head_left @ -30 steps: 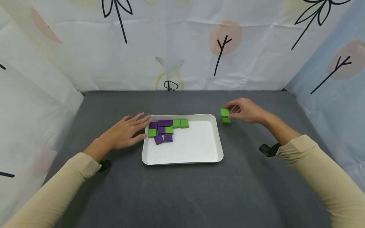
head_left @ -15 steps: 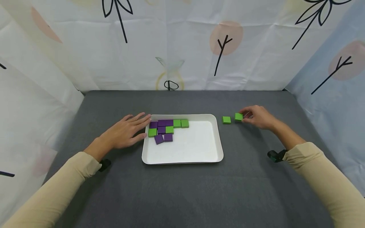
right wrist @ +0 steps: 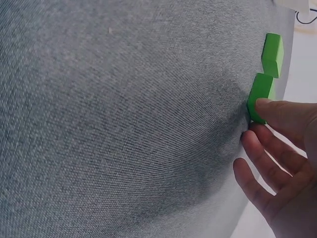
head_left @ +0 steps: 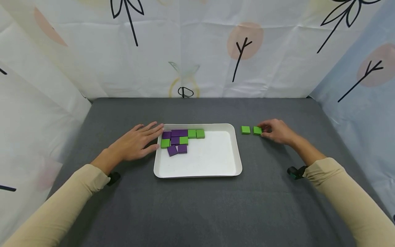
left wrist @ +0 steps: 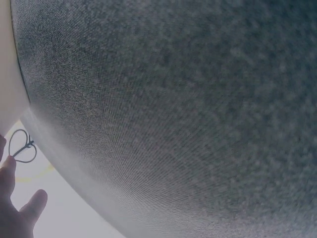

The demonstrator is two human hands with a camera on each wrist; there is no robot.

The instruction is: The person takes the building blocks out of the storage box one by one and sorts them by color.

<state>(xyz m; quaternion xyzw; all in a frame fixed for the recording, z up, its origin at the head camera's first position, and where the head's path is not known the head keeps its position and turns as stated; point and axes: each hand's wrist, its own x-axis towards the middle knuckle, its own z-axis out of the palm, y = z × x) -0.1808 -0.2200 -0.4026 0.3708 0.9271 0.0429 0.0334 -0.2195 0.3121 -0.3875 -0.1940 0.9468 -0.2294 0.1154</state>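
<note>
Right now, our right hand (head_left: 276, 131) has its grip clamped on a square bright-green block (head_left: 256, 130), held low at the dark grey cloth-covered surface (head_left: 197, 206), to the right of the shallow white rectangular tray (head_left: 213, 157). From the right wrist view we see our thumb lying against that block; whether its underside bears fully on the cloth, we cannot tell. Just beside it, on the side nearer the tray, lies a second square green block (head_left: 245, 130). Our left hand (head_left: 135, 142) holds nothing: its grip is apart, fingers spread, with fingertips and thumb at the tray's left rim. Inside the tray, we have six purple square blocks (head_left: 175, 141) and four green square blocks (head_left: 200, 133) gathered toward the far left corner. Three purple then two green make the back row; green, purple, green sit in front of them; two purple come nearest us, the left one turned askew. Beyond the surface hangs a white printed fabric backdrop (head_left: 203, 44).
</note>
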